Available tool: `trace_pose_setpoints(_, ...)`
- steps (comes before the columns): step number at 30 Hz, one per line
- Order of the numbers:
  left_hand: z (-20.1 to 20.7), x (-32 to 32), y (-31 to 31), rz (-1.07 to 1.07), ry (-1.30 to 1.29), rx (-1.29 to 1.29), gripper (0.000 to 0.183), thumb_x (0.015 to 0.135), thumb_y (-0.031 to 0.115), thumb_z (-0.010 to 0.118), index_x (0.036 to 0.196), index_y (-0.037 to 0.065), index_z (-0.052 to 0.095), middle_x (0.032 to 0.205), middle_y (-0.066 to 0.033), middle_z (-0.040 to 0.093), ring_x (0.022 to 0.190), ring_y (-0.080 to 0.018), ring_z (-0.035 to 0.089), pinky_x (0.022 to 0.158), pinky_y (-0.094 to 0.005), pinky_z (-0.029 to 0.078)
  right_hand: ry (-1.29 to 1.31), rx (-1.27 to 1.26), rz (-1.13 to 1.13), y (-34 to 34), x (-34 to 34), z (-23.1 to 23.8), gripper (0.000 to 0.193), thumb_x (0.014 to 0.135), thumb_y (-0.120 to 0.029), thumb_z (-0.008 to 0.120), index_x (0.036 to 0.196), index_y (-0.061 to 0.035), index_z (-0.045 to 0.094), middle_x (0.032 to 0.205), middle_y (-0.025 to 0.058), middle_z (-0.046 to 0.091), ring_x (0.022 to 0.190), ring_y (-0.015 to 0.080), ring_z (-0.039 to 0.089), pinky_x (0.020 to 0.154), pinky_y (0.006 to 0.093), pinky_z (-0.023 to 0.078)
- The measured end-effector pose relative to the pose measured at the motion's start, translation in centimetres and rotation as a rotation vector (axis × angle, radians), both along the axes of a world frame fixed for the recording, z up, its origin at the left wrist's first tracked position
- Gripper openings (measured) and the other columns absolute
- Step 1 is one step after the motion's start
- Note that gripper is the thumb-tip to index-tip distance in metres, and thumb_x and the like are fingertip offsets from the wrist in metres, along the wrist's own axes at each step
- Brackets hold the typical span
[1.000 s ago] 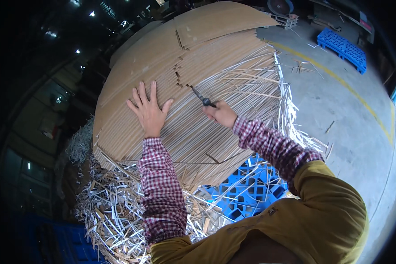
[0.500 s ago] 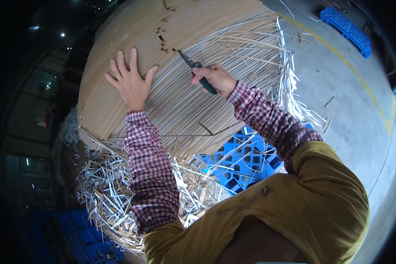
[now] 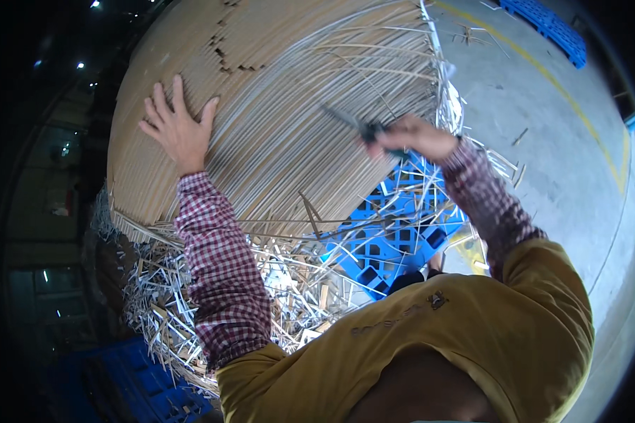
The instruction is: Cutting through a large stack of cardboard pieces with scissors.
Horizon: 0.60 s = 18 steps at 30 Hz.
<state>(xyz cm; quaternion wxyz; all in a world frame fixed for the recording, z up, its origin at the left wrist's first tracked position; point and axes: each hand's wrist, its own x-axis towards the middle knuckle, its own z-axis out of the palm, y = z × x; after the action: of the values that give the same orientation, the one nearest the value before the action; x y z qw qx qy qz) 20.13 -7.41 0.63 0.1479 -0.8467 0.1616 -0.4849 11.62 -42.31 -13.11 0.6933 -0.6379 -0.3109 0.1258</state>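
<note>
A large stack of brown cardboard sheets fills the upper middle, its layers fanned out in many thin curved edges. My left hand lies flat on the stack's left part, fingers spread. In my right hand is a pointed hand tool with dark green handles, shears or pliers, blurred by motion. Its tip points up and left over the fanned edges, apart from the notches. A stepped row of small dark notches runs down the upper part of the stack. Loose thin strips hang along its right edge.
A blue plastic pallet sits below the stack's near right side. Heaped paper and cardboard scraps lie at the near left, close to another dark blue pallet. At the far right are a blue pallet and a yellow floor line.
My right hand has drawn the tool away from the notches, to the right and nearer me. My left hand stays on the cardboard. The whole view has shifted a little.
</note>
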Motion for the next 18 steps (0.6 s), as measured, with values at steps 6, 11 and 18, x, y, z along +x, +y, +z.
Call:
trace_pose_setpoints(6, -0.1, 0.6, -0.1, 0.006, -0.004, 0.005, 0.073, 0.072, 0.061, 0.056, 0.131, 0.024, 0.036, 0.135, -0.0116, 0.030, 0.124, -0.0371, 0.025, 0.095, -0.0638, 0.016, 0.004, -0.266, -0.130, 4.7, 8.1, 2.8, 0.045, 0.082, -0.047, 0.055, 0.085, -0.0043, 0.068, 0.086, 0.0106, 0.064, 0.082, 0.0196, 0.057, 0.082, 0.0288, 0.043)
trace_pose_setpoints(11, -0.1, 0.3, 0.4, 0.022, -0.002, -0.002, 0.074, 0.071, 0.062, 0.055, 0.131, 0.024, 0.036, 0.135, -0.0115, 0.030, 0.125, -0.0368, 0.025, 0.096, -0.0637, 0.015, 0.119, -0.198, -0.116, 5.5, 8.6, 4.4, 0.044, 0.082, -0.044, 0.057, 0.088, -0.0009, 0.066, 0.089, 0.0147, 0.063, 0.088, 0.0222, 0.059, 0.079, 0.0325, 0.047)
trace_pose_setpoints(18, -0.1, 0.5, -0.2, 0.021, -0.018, 0.004, 0.072, 0.074, 0.062, 0.053, 0.132, 0.025, 0.035, 0.135, -0.0113, 0.031, 0.124, -0.0357, 0.026, 0.096, -0.0619, 0.017, 0.141, -0.224, -0.218, 6.4, 8.8, 3.8, 0.039, 0.082, -0.039, 0.056, 0.078, -0.0007, 0.065, 0.069, 0.0094, 0.059, 0.064, 0.0174, 0.057, 0.059, 0.0310, 0.049)
